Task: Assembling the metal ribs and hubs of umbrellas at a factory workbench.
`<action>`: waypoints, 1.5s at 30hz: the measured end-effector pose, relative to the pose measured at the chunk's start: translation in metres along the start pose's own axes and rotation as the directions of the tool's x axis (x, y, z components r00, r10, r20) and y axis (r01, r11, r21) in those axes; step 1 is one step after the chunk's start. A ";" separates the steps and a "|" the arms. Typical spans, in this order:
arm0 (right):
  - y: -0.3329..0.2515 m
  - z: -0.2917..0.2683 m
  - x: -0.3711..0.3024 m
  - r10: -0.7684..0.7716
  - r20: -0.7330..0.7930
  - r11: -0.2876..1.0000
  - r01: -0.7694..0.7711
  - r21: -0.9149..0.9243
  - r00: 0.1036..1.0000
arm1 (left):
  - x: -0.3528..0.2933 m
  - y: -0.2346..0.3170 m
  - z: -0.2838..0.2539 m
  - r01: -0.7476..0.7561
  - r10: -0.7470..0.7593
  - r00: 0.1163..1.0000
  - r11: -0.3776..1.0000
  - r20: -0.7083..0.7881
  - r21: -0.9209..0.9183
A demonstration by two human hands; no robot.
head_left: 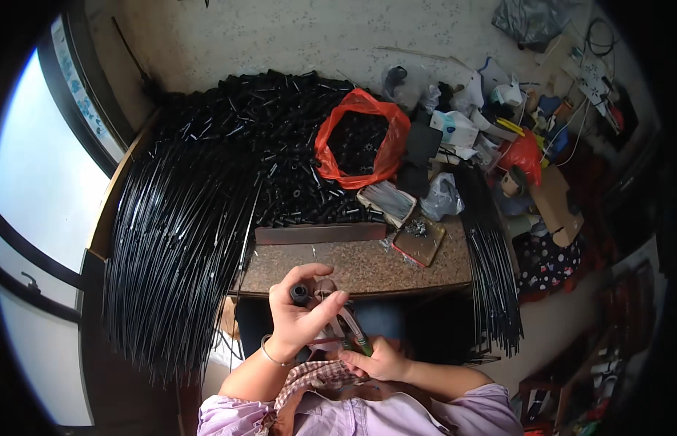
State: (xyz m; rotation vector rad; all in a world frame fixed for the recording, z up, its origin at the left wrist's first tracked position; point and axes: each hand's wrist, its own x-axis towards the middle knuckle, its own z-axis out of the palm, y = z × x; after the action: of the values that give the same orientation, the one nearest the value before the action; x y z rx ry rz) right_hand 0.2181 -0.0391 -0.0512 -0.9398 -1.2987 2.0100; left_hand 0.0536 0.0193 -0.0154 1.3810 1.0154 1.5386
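Observation:
In front of my body, just off the table's near edge, my left hand [302,312] is wrapped round a short black tube [300,294] whose open end faces up. To its right, my right hand [378,361] grips the green-tipped handles of a pair of pliers [353,327]. The jaws of the pliers reach up beside the left thumb, close to the tube. Whether they pinch anything there is too small to tell.
Black tubular parts [295,167] are heaped behind a low dark strip [320,233]. Long thin black rods [178,254] hang over the left edge, others [493,276] over the right. A red plastic bag [325,149] holds small black pieces. A shallow tray [434,256] and a box of thin pins [386,203] sit nearby.

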 end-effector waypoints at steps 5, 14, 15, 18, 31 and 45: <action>-0.006 -0.124 0.057 -0.625 -0.446 0.641 0.095 -0.762 0.641 | 0.004 -0.013 -0.012 0.025 -0.017 0.997 0.993 0.071 -0.117; 0.002 -0.209 0.098 -0.779 -0.208 0.058 -0.262 -0.963 0.592 | 0.010 -0.019 -0.004 0.006 -0.002 0.992 1.000 0.129 -0.030; 0.005 -0.210 0.099 -0.775 -0.178 0.003 -0.278 -0.961 0.606 | 0.010 -0.019 -0.005 0.020 -0.017 0.990 1.000 0.137 -0.023; 0.009 -0.212 0.100 -0.770 -0.153 -0.061 -0.310 -0.949 0.620 | 0.013 -0.016 -0.004 -0.005 0.009 0.989 1.000 0.145 -0.027; -0.054 -0.050 0.045 -0.291 -0.445 0.837 0.451 0.311 0.847 | 0.006 -0.005 0.012 -0.001 -0.005 0.946 1.000 0.323 0.019; -0.050 0.039 0.018 -0.443 -0.375 0.823 0.535 0.190 0.815 | -0.028 0.020 0.000 -0.226 0.211 0.963 0.972 0.168 0.072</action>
State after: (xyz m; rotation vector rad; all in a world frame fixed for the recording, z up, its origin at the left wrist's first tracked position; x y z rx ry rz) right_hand 0.1803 -0.0279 0.0015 -0.6595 -0.9183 1.5088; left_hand 0.0547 -0.0139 -0.0059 1.6990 0.8667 1.5255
